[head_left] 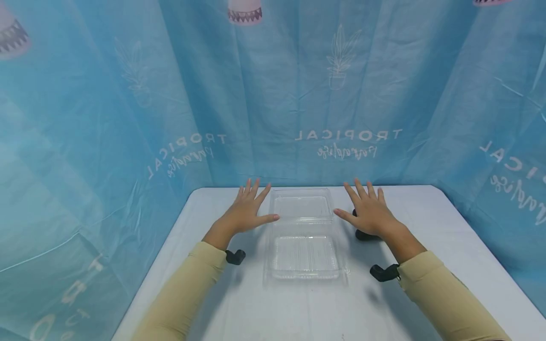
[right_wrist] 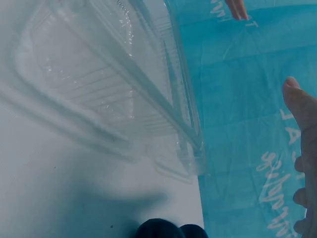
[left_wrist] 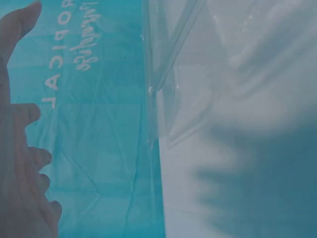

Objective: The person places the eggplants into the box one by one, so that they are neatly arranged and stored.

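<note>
A clear plastic clamshell box lies opened out on the table, its lid half [head_left: 302,207] toward the back and its ribbed base [head_left: 305,255] nearer. My left hand [head_left: 246,211] hovers to the left of the lid, fingers spread and holding nothing. On the other side, my right hand [head_left: 370,212] is held up with its fingers fanned out, also with nothing in it. Behind and below the right hand a black object [head_left: 366,236] shows, partly hidden by it. The right wrist view has the box's ribbed base [right_wrist: 99,84] and the right thumb [right_wrist: 297,99].
The white table [head_left: 307,312] ends at a blue printed curtain [head_left: 273,118] that hangs behind it and along both sides. Black pieces are worn at the left wrist [head_left: 235,257] and the right wrist [head_left: 384,273]. Hand shadows fall on the tabletop.
</note>
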### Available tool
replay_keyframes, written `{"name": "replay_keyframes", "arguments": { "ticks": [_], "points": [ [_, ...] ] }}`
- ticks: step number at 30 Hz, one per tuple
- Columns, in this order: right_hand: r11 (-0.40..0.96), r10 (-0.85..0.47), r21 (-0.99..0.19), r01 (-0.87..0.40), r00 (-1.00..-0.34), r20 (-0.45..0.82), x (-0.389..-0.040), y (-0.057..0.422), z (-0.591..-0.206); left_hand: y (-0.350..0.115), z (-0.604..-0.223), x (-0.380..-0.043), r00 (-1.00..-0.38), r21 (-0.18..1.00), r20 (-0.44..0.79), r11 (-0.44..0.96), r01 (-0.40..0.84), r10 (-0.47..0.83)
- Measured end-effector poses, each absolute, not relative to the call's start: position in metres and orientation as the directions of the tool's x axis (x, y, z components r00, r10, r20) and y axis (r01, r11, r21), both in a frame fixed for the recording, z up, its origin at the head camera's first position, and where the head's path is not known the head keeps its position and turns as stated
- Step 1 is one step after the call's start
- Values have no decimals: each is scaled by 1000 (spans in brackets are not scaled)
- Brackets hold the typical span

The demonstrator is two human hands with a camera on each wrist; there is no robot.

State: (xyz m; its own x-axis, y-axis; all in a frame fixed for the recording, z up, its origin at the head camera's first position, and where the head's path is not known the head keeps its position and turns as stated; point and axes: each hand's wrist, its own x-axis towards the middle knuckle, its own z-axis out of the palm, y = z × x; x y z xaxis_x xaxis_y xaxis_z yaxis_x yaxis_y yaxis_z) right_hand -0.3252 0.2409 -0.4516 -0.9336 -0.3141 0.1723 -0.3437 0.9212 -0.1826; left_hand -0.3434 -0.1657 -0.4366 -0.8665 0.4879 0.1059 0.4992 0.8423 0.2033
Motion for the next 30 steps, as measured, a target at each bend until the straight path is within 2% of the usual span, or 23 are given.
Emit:
{"name": "replay_keyframes", "arguments": {
  "ticks": [3,8,16,23,30],
  "points": [
    [923,-306,-185,-337,-935,181,-325,245,-456,-168,-444,-337,-870,316,149,812,491,469],
    [929,-286,-188,-319,-941,183,-324,250,-463,-174,-458,-323,-910,570,143,719,397,389],
    [932,-228,-220,-287,-939,258,-311,273,-481,-187,-490,-306,-955,796,105,553,248,277],
    [913,-180,-259,-316,-880,440,-294,308,-494,-197,-511,-293,-970,895,66,415,162,236],
    [887,-134,-310,-343,-832,538,-283,342,-512,-202,-529,-281,-964,944,41,305,124,263]
  ]
}}
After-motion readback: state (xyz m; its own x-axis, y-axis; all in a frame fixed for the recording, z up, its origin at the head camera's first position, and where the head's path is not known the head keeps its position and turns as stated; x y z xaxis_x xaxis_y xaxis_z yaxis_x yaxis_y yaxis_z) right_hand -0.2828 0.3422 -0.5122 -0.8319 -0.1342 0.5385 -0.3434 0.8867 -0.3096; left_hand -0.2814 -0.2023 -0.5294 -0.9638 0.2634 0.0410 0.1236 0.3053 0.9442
